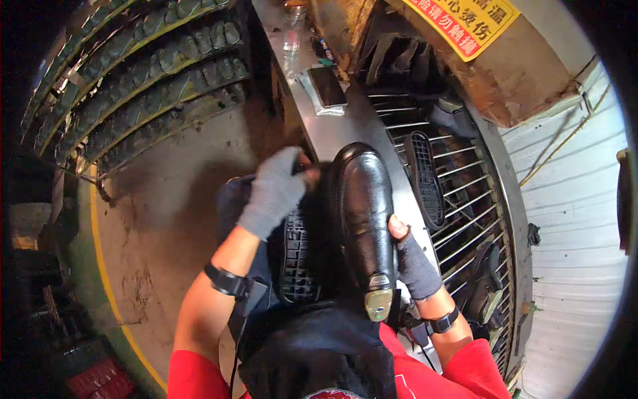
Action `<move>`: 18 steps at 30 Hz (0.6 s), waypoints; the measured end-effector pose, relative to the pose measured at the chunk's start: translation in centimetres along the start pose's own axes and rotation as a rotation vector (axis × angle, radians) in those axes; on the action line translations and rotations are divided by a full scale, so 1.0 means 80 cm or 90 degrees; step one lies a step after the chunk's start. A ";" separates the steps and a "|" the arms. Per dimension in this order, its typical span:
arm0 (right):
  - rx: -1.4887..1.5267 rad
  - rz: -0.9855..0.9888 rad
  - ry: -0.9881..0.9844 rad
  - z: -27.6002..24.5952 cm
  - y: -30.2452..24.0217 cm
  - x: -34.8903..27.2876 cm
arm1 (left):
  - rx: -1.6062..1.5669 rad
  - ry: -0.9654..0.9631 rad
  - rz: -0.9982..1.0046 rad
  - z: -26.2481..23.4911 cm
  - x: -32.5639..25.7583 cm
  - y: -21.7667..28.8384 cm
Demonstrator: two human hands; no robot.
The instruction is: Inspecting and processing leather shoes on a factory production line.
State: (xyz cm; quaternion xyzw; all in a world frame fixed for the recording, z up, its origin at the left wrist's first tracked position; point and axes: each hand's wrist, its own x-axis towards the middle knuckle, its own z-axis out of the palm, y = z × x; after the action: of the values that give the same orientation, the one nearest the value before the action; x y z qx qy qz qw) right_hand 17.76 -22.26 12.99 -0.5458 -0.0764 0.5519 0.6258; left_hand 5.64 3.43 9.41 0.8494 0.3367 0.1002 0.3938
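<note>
A glossy black shoe upper (364, 206) stretched on a shoe last stands in front of me, toe pointing away. The last's yellowish heel end (379, 302) shows at the near end. My right hand (417, 263), in a dark fingerless glove, grips the shoe's right side, thumb on top and the other fingers hidden. To the left of the toe is my left hand (276, 186), in a grey fingerless glove. Its fingers are curled in dark shadow, and what they hold cannot be made out. Below it, a black rubber sole (296, 256) with a grid inside rests at my lap.
On my right, a metal-barred rack (458, 211) carries another sole (425, 179) and a dark shoe (484, 286). A phone (325, 88) on a cloth and a glass jar (292, 26) stand on the metal ledge (339, 130). Shelves (159, 73) of dark footwear-shaped pieces rise at far left.
</note>
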 end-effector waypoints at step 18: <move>0.046 0.082 -0.270 0.070 0.064 0.036 | -0.882 -0.151 0.111 -0.079 -0.077 -0.010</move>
State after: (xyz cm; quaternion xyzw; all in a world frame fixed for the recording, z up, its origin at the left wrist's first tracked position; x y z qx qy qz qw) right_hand 11.82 -17.73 9.82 -0.3988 -0.1513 0.6954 0.5783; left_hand -2.13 3.58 13.65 0.4323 0.0812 0.2296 0.8682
